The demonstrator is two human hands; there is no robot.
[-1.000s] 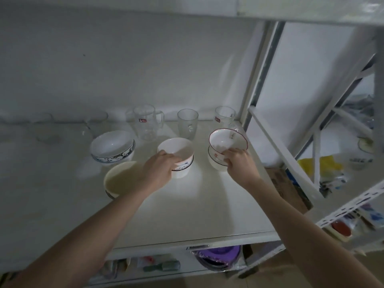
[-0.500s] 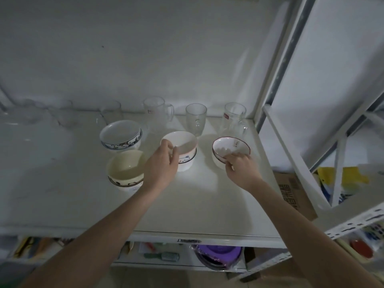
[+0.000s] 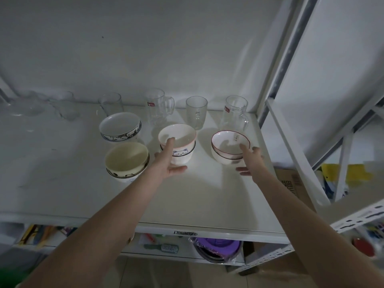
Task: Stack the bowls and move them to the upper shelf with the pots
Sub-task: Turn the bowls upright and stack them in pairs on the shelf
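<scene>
On the white shelf (image 3: 187,200), the left hand (image 3: 166,161) reaches with fingers extended and released against the bear-print bowl (image 3: 178,142), which sits nested in a second bowl. The right hand (image 3: 251,161), fingers likewise straight and released, touches the red-rimmed bowl (image 3: 229,142), also stacked on another. Left of these stand the cream bowl (image 3: 126,159) and the blue-patterned bowl (image 3: 120,126). All bowls appear empty. Empty glass mugs (image 3: 159,109) line the rear wall.

Open hands (image 3: 168,161) at two bowls (image 3: 177,142)
</scene>
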